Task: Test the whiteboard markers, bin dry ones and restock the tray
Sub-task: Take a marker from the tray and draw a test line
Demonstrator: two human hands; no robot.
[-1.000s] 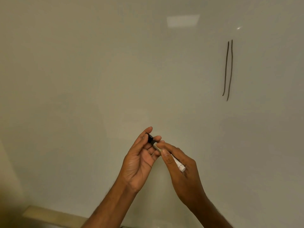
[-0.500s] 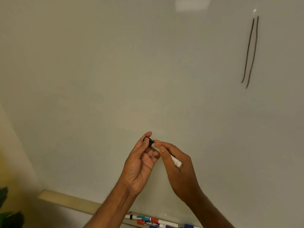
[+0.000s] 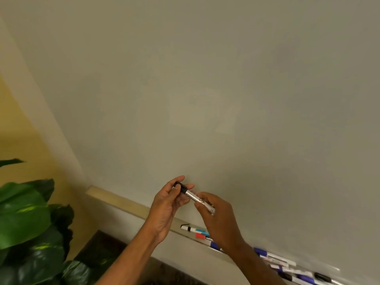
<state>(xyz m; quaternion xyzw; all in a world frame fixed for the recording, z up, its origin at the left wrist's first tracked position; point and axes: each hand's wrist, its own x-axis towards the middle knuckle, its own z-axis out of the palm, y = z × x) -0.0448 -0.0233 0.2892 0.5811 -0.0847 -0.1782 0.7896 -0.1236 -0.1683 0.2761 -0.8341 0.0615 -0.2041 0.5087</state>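
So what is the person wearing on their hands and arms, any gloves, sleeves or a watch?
Nothing that shows. The left hand and the right hand are bare: no gloves, and no rings that I can make out. The left forearm and the right forearm are bare too, with no sleeve, watch or bracelet in view. Anything worn higher up is out of frame.

Smooth, faintly glossy whiteboard (image 3: 205,89), glossy plastic marker (image 3: 197,199) barrel with matt black cap (image 3: 179,186), pale smooth marker tray (image 3: 123,202) holding glossy plastic markers (image 3: 275,259), waxy glossy green plant leaves (image 3: 22,212), matt yellow wall (image 3: 22,145)
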